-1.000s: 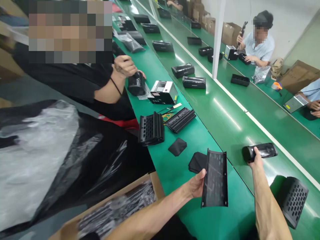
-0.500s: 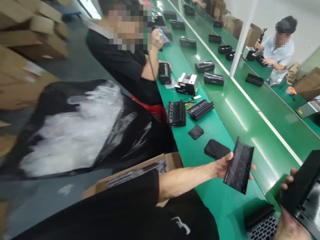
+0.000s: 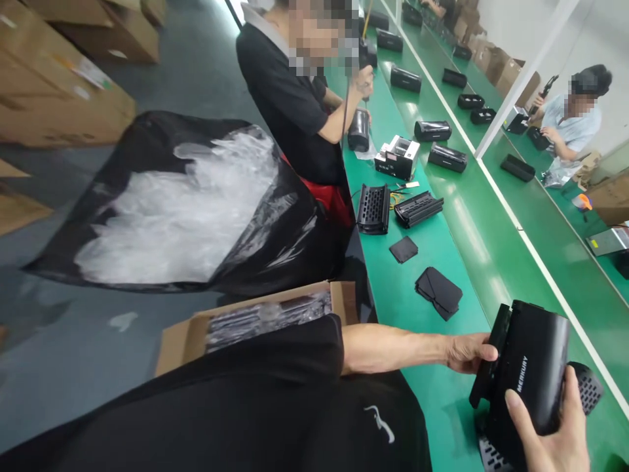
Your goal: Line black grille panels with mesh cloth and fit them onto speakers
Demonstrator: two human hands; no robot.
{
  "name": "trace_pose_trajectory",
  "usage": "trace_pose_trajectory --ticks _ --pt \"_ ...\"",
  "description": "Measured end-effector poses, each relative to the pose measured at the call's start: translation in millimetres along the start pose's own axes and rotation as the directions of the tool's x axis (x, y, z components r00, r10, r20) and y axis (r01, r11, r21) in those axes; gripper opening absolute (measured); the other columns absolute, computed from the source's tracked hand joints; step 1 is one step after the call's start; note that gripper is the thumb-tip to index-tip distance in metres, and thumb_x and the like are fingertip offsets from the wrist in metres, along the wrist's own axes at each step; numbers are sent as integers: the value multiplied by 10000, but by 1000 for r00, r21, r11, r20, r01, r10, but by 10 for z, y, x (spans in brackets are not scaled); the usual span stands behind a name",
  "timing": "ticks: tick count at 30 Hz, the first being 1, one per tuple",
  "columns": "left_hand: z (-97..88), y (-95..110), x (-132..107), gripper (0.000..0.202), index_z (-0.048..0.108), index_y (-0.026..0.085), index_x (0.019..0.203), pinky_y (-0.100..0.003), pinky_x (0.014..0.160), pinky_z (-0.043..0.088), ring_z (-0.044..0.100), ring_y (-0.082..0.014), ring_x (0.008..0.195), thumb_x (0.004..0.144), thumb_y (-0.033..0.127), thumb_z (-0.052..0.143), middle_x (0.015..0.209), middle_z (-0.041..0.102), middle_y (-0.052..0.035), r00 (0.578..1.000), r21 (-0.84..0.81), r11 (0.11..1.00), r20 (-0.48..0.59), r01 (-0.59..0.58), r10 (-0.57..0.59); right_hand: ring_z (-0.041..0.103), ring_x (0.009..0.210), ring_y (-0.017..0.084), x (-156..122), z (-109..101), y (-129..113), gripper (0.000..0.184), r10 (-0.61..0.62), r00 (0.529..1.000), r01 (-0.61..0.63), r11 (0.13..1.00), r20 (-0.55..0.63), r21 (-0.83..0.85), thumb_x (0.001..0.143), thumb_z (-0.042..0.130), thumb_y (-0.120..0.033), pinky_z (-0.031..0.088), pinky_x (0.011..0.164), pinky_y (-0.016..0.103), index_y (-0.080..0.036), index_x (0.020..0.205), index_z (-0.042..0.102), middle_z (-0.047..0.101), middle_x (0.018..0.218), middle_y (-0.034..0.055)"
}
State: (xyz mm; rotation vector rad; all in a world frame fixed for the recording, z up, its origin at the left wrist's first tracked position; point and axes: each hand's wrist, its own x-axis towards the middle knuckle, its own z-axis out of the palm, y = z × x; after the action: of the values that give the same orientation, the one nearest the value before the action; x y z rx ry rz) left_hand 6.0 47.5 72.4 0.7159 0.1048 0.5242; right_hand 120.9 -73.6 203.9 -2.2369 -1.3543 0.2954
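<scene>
My left hand (image 3: 464,353) is closed on the edge of a narrow black curved panel (image 3: 491,357), its thumb on top. The panel is now edge-on, right beside a black casing (image 3: 538,354) with white "MERKURY" lettering; whether the two touch I cannot tell. My right hand (image 3: 555,429) grips the casing from below, thumb on one side and fingers on the other. Under and behind the casing, perforated black parts (image 3: 587,388) show at the green bench; the casing hides most of them.
Black flat pads (image 3: 439,293) lie on the green bench (image 3: 393,288), with perforated black housings (image 3: 373,208) farther along. A co-worker (image 3: 289,105) holds a tool over a black unit. An open carton (image 3: 171,344) and a black bag (image 3: 118,141) of clear plastic stand left.
The panel in my left hand has turned from face-on to edge-on and come against or near the casing. My right hand has brought the casing leftward and turned its lettered face into view.
</scene>
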Motion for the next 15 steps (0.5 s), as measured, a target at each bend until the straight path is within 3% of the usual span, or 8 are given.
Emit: trace_pose_trajectory --ticks 5,9,12,15 --pt "43 -44 40 768 745 310 1284 -434 717 628 765 -355 1085 612 679 766 1243 727 -106 997 27 998 39 -65 64 394 1487 544 3 78 62 1207 13 999 -10 998 47 -61 728 732 -844 416 1097 772 -429 1712 170 408 1654 152" --pt "45 -117 75 800 725 314 1338 -447 762 628 756 -359 1098 631 681 794 1223 735 -122 998 18 999 35 -46 46 329 1511 569 -31 127 -16 1213 85 991 -76 993 107 -90 770 689 -852 394 1093 790 -397 1723 91 313 1692 200" --pt "48 -169 134 877 713 282 1355 -461 769 623 764 -377 1070 614 744 789 1226 730 -156 993 -4 993 35 -114 114 271 1532 577 -20 138 -120 1241 114 984 -106 992 136 -68 774 656 -877 348 1112 804 -352 1730 63 212 1725 236" --pt "56 -177 185 854 701 306 1356 -445 802 616 768 -353 1051 618 721 816 1224 730 -133 991 -23 991 13 -130 130 276 1537 557 32 86 -86 1289 114 981 -112 993 157 -23 739 698 -872 308 1156 777 -337 1730 72 215 1734 222"
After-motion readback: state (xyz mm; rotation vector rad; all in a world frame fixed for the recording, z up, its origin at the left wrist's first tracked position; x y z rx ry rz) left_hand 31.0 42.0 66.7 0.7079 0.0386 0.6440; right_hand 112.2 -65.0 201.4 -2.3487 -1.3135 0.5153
